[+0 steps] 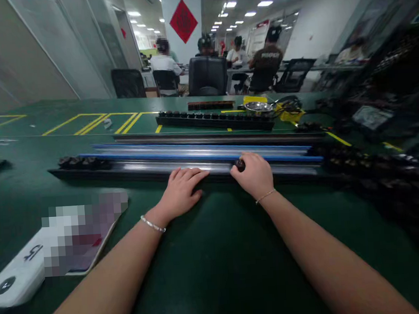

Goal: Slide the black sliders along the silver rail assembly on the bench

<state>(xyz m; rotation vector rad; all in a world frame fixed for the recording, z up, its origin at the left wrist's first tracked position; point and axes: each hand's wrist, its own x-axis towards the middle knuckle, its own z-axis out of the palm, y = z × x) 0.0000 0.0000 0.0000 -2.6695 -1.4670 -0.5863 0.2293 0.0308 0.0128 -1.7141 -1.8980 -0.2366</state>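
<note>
My right hand [255, 174] is closed round a small black part [240, 165], held at the near metal rail [149, 169] right of its middle. The kind of part is too small to tell. Flat on the same rail's front edge lies my left hand [183, 189], fingers stretched out and holding nothing. Several black parts [84, 163] sit in a row at the rail's left end. Just behind runs a second silvery rail with blue edges [195, 151]. A heap of similar black parts [384, 174] lies on the right.
A phone [103, 230] and a white device [18, 277] lie at the left on the green table [216, 270]. Behind the rails stand a long black strip of parts [214, 120], a metal bowl [258, 106] and yellow items [290, 112]. People sit beyond, near black chairs [207, 76].
</note>
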